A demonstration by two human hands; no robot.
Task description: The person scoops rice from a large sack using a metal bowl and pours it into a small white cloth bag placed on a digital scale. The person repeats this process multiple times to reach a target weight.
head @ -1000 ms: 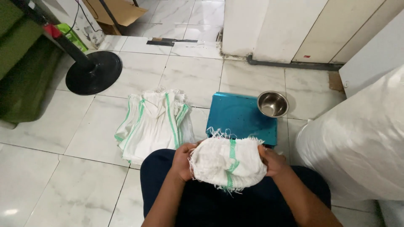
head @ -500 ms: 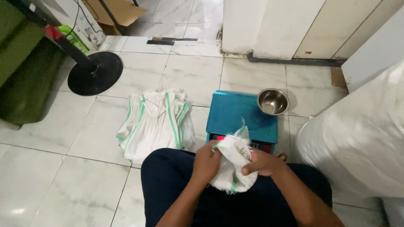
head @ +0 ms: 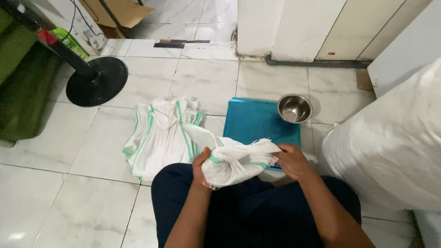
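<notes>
Both hands: left hand [head: 202, 165] and right hand [head: 291, 160] grip the bunched white sack [head: 234, 160] over the lap, fingers closed | spare sacks [head: 161, 135] stacked within reach on the floor [head: 55, 183]

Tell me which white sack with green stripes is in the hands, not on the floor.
The bunched sack over the lap, gripped by the left hand and right hand. The other sacks lie stacked flat on the tiles.

left hand [head: 202, 166]: grips bunched white sack [head: 234, 160] | right hand [head: 291, 160]: holds its other end | beyond hands: teal platform [head: 257, 120], steel bowl [head: 295, 108] | left of left hand: sack pile [head: 161, 135] on floor
</notes>
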